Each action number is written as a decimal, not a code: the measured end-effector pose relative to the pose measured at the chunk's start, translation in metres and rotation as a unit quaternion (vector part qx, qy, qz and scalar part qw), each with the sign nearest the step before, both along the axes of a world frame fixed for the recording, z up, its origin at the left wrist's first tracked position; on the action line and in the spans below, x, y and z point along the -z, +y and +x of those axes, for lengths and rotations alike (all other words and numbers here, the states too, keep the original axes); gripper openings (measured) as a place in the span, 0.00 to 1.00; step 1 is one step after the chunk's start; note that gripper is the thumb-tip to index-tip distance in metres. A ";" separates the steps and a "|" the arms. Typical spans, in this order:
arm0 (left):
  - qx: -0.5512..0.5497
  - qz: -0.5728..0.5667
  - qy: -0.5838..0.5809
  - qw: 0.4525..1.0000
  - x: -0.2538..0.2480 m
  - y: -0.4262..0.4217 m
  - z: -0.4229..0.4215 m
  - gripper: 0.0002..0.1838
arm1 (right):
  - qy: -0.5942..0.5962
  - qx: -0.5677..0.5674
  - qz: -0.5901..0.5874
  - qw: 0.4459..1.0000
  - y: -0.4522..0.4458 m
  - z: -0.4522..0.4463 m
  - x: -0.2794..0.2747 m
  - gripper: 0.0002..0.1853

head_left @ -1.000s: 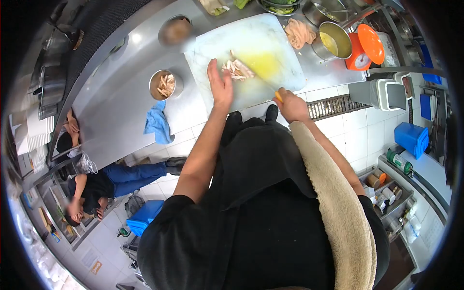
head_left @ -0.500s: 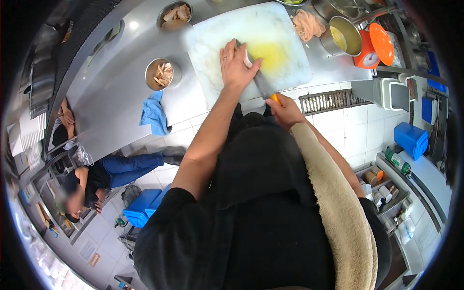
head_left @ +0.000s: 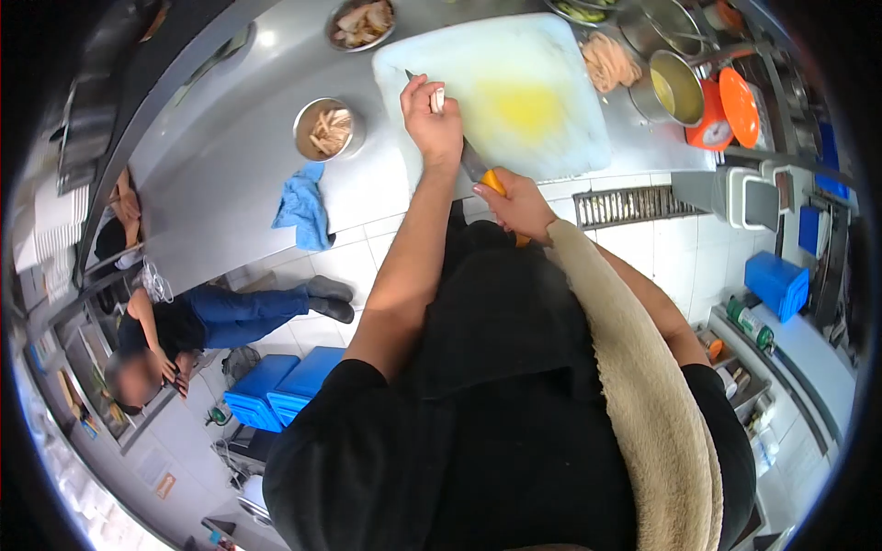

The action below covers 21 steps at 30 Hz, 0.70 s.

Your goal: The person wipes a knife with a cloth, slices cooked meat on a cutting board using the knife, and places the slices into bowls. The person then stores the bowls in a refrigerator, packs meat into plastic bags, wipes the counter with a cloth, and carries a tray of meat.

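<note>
My right hand [head_left: 522,207] is closed round the yellow handle of a knife [head_left: 474,163]. Its blade points up and left, passing partly out of sight behind my left hand, and a dark tip shows beyond the fingers. My left hand [head_left: 434,129] is curled over the left part of a white cutting board [head_left: 496,55], its fingers closed on a small pale piece of food [head_left: 438,99]. What kind of food it is I cannot make out. A yellow stain marks the middle of the board.
Left of the board are a metal pot of pale strips [head_left: 329,131], a bowl of meat pieces [head_left: 363,24] and a blue cloth [head_left: 304,207]. To the right lie a pinkish cloth [head_left: 610,62], a metal pot [head_left: 675,87] and an orange scale [head_left: 708,119]. Another person [head_left: 165,340] is at the left.
My left hand has gone from lying spread over the piece and blade to curling round the piece, farther left on the board. The knife and my right hand have shifted left too.
</note>
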<state>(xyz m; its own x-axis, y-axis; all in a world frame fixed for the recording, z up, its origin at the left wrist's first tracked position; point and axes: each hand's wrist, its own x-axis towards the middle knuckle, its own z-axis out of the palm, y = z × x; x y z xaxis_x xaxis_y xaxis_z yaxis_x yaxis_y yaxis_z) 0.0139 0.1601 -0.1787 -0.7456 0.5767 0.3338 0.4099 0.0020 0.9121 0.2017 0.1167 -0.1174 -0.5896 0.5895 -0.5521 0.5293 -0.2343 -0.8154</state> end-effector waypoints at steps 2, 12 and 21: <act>-0.030 0.019 0.064 0.997 -0.023 -0.005 -0.029 0.14 | 0.033 -0.026 0.054 0.998 0.002 -0.024 -0.008 0.20; -0.134 0.122 0.033 0.983 -0.067 -0.051 -0.158 0.09 | 0.039 -0.155 0.289 0.944 0.017 -0.117 -0.051 0.21; -0.078 0.114 -0.138 0.981 -0.042 -0.089 -0.185 0.12 | 0.000 -0.170 0.341 0.925 0.029 -0.104 -0.048 0.19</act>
